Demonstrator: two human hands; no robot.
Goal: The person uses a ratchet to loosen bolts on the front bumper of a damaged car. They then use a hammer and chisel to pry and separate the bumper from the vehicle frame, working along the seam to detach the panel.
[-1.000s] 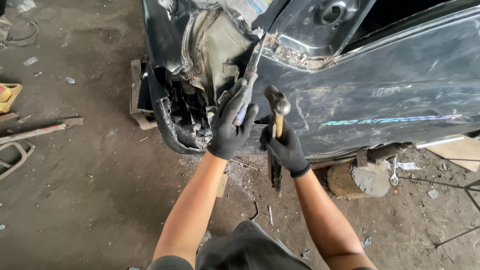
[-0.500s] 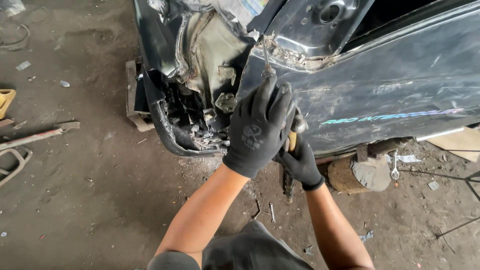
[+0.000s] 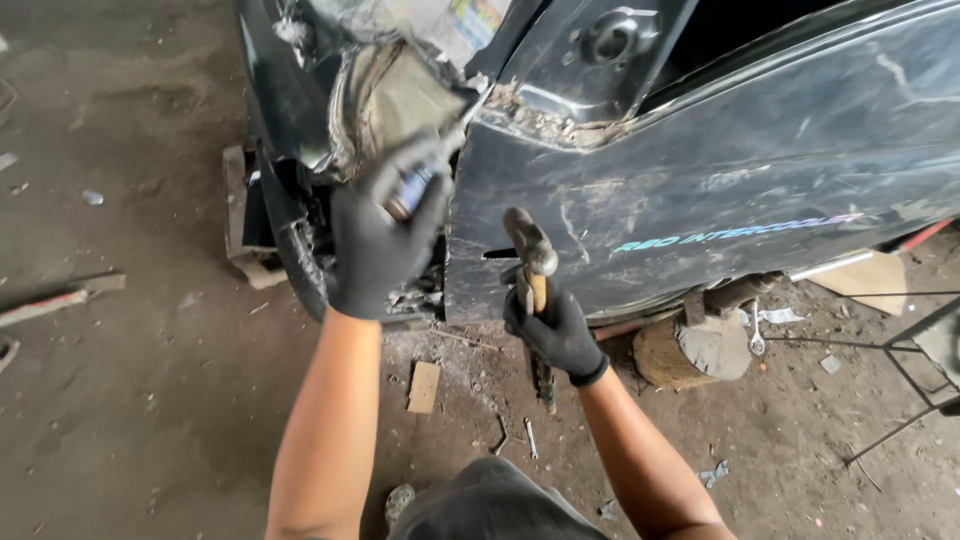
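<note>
A damaged black car body panel (image 3: 720,190) fills the upper right, its torn front edge bent open beside a wrecked wheel arch (image 3: 300,230). My left hand (image 3: 385,235), in a black glove, grips a slim metal tool with a bluish handle (image 3: 412,188) whose tip points up into the torn seam. My right hand (image 3: 555,330), also gloved, holds a hammer (image 3: 530,250) by its yellowish wooden handle. The steel head stands upright, close to the panel's lower front edge.
The dirt floor holds a small wooden block (image 3: 424,386), loose bolts (image 3: 530,438) and a metal bar (image 3: 50,303) at the left. A round stone or stump (image 3: 690,350) props the body. A wrench (image 3: 757,330) and a thin metal frame (image 3: 900,400) lie at right.
My left hand has moved up and left from in front of the hammer to the torn seam. The hammer head has come back into view, and the view has shifted slightly.
</note>
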